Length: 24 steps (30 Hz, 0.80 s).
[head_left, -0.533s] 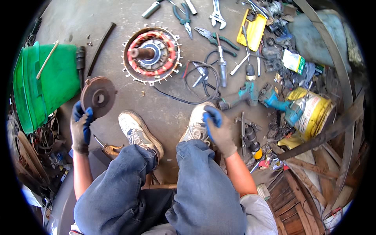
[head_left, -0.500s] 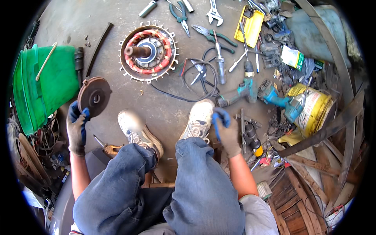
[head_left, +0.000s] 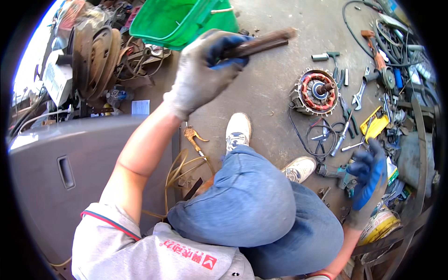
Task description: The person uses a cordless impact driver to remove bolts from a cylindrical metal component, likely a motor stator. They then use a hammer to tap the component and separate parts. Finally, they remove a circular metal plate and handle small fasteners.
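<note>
Raised at the upper middle, my gloved left hand (head_left: 198, 72) is closed on a rusty round metal disc (head_left: 268, 41). The disc is seen nearly edge-on, so its face is hidden. My gloved right hand (head_left: 370, 179) hovers at the right with its fingers apart and nothing in them. Beneath that hand lies a teal cordless drill (head_left: 343, 176), partly covered by it. Right of centre on the floor stands an open motor stator (head_left: 303, 95) with red windings. A rusty shaft (head_left: 326, 87) sticks up from its middle.
A green plastic bin (head_left: 186, 23) is beyond my left hand. To the left stand a grey panel (head_left: 98, 158) and rusty wheel rims (head_left: 95, 60). An orange blow gun (head_left: 191, 135) lies near my foot. Pliers (head_left: 347, 112), a wrench (head_left: 359, 95) and a yellow case (head_left: 375, 123) lie right.
The view has swung left, so the stator and tools sit farther right. My left hand has lifted the disc up and turned it edge-on. My right hand has risen, fingers spread.
</note>
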### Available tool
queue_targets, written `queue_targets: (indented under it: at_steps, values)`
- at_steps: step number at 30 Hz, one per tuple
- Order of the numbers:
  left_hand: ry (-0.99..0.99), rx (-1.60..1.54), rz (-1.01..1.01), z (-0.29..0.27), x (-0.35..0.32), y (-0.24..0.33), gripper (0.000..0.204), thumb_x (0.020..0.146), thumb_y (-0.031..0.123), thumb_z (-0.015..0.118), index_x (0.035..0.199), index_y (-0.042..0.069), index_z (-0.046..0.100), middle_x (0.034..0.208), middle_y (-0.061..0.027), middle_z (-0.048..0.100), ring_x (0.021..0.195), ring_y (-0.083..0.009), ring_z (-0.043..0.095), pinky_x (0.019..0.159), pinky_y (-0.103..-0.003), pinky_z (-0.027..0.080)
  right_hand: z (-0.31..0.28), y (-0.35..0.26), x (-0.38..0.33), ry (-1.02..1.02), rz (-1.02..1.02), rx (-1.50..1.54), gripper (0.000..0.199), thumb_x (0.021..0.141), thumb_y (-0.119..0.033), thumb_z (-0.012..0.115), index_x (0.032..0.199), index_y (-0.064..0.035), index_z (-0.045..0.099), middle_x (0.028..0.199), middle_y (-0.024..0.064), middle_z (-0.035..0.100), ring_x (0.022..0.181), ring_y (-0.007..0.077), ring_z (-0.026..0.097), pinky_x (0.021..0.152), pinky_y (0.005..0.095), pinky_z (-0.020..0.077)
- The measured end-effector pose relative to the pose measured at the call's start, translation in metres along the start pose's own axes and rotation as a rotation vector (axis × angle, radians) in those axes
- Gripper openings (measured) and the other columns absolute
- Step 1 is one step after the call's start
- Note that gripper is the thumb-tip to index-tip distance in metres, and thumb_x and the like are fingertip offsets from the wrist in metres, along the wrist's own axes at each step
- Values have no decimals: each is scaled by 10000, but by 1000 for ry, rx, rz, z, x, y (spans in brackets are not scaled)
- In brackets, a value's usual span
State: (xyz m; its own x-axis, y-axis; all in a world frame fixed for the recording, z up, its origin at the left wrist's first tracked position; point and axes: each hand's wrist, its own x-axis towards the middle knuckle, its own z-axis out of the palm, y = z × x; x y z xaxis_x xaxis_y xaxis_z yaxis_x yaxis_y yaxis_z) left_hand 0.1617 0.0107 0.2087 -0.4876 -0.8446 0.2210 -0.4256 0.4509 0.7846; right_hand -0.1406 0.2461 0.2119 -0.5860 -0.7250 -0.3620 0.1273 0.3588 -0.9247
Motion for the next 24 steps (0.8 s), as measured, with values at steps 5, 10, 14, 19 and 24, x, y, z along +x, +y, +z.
queue_targets:
  at_steps: [5,10,14,19,24]
  values:
    - [43,295,501,13,1,51,430,705,9,806,1111,126,724,1066,-108,707,954,-273,707,810,-373,576,125,-106,36,-521,288,230,545,1020,-487,560,1289,-14,592,910,120,726,621,182,683,564,309,585]
    - [75,8,16,17,-36,-17,912,738,305,905,1498,139,429,1448,-166,517,1413,-356,420,1115,-425,435,126,-87,58,-373,163,124,327,979,-305,664,1101,-2,673,858,130,719,628,198,708,538,315,610]
    - [-143,560,-1297,13,-193,-210,1033,846,637,679,1542,-27,302,1558,-303,366,1439,-427,392,1146,-446,398,132,-105,61,-233,104,180,325,981,-303,660,1092,2,675,883,154,728,647,217,725,525,323,621]
    - [109,199,-1827,70,-329,-273,905,730,429,891,1411,-20,499,1445,-217,539,1228,-332,621,1046,-418,501,113,-115,62,-69,-42,287,320,980,-329,660,1095,-31,683,874,134,731,639,202,713,545,327,617]
    - [484,-312,-1674,56,-355,-287,456,788,217,857,1149,27,653,1039,-146,706,800,-282,690,689,-420,602,125,-92,82,-79,45,268,334,972,-328,664,1099,-19,679,910,146,727,636,235,711,549,323,608]
